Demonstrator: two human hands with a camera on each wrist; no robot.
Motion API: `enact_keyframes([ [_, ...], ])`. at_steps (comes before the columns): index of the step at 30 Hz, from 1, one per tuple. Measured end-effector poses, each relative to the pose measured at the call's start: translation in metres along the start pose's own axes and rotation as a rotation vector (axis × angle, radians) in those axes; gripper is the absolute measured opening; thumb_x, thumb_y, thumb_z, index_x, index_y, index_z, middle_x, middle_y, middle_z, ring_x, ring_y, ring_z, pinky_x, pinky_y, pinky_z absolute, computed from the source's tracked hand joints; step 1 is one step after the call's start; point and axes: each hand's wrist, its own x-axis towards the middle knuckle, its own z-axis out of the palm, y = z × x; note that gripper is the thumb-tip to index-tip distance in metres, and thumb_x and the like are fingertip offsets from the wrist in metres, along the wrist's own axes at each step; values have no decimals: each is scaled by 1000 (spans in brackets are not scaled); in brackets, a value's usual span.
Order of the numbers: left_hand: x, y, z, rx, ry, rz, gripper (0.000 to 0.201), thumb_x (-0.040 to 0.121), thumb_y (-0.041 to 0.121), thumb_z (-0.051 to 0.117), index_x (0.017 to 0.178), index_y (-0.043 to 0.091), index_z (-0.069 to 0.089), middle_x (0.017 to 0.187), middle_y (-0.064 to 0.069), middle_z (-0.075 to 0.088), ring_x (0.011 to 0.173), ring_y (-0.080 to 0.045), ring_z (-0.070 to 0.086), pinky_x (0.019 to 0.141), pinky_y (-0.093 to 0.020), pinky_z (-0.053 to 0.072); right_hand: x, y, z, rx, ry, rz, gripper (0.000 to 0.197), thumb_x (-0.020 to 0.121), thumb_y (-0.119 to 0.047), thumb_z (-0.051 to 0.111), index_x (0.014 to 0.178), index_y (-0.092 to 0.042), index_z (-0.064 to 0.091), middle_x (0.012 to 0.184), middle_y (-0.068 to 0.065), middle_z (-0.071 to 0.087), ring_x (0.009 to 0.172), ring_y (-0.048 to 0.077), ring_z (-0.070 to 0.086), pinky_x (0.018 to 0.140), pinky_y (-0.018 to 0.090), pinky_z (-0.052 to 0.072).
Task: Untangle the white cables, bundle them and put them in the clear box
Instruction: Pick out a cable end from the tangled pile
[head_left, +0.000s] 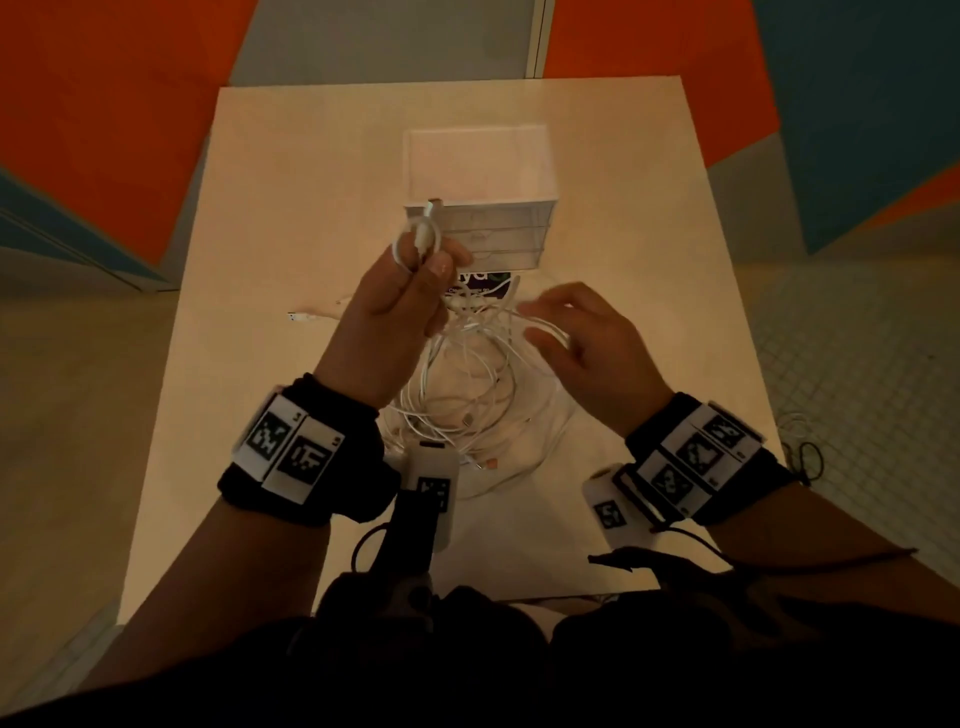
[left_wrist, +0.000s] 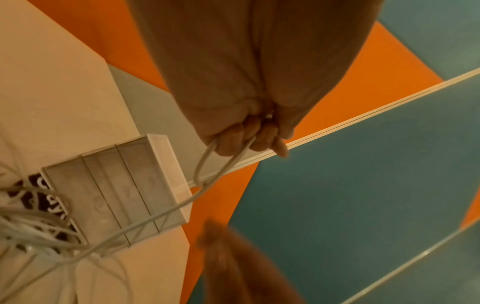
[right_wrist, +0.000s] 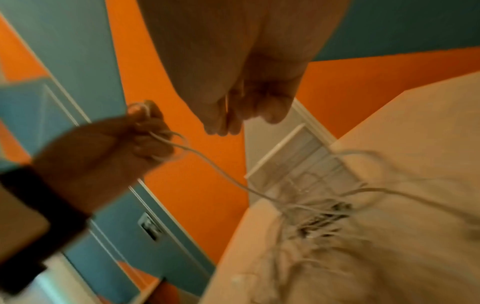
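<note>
Wrist bands: black straps (head_left: 291, 457) with white plates bearing black-and-white square markers sit on both wrists, nearest the head camera; dark clothing fills the bottom edge.
Left hand: the left hand (head_left: 387, 306) is raised above the bench, fingers (left_wrist: 235, 131) curled round a short loop of white cable (head_left: 418, 236); one white plug end sticks up past the knuckles, in front of the clear box.
Loop in the wrist view: the same loop hangs out of the closed fist, and one strand runs from it down to the tangle.
Right hand: the right hand (head_left: 587, 348) hovers to the right of the left, over the tangle, fingers spread and loosely bent. In the head view its fingertips are at the top strands of the tangle; whether they actually pinch a strand cannot be told, and the right wrist view is too blurred to settle it.
White cables: the tangle (head_left: 467, 395) lies on the bench between the two hands and toward the body, several strands lifted up toward the hands.
Stray end: one plug end (head_left: 298, 316) lies flat on the bench, left of the left hand.
Clear box: the clear box (head_left: 483, 176) stands on the bench beyond the hands, well apart from the tangle's main heap; it shows stacked drawer-like fronts.
Dark card: a dark printed card (head_left: 488, 283) lies just in front of the box, partly under the cables.
Bench: a pale bench (head_left: 291, 208) carries everything.
</note>
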Motion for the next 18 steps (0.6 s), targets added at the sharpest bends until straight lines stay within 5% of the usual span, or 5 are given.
enact_keyframes([
  [4, -1, 1, 8, 40, 5, 74, 34, 96, 28, 39, 69, 27, 60, 63, 14, 54, 57, -7, 40, 58, -23, 32, 18, -32, 15, 325, -167, 71, 28, 93, -15, 54, 120, -12, 60, 97, -11, 60, 62, -3, 54, 64, 7, 42],
  [9, 4, 18, -15, -58, 107, 188, 32, 99, 18, 27, 75, 15, 48, 63, 13, 60, 71, -12, 59, 86, -34, 47, 10, -5, 34, 247, -220, 148, 24, 96, -15, 46, 100, -5, 68, 90, 7, 69, 66, 15, 57, 65, 15, 42],
  [11, 1, 20, -21, -120, 154, 109, 29, 99, 17, 27, 75, 13, 43, 55, 11, 49, 58, -11, 54, 75, -32, 51, 7, 7, 36, 212, -254, 204, 24, 96, -12, 45, 102, -4, 67, 94, 9, 69, 67, 14, 57, 65, 10, 40],
  [13, -3, 11, -26, 130, 211, 70, 27, 98, 20, 31, 75, 18, 44, 61, 11, 46, 53, -5, 47, 60, -25, 45, 8, 12, 35, 218, -242, 249, 24, 96, -9, 44, 101, -5, 67, 90, 3, 67, 64, 4, 55, 63, 5, 40],
  [18, -11, -22, -12, 627, 67, 18, 7, 98, 19, 46, 95, 19, 53, 77, 15, 49, 64, 4, 47, 60, -14, 36, 24, -3, 19, 395, -138, 199, 20, 96, -11, 47, 96, -18, 65, 77, -9, 63, 63, 1, 57, 64, 9, 42],
])
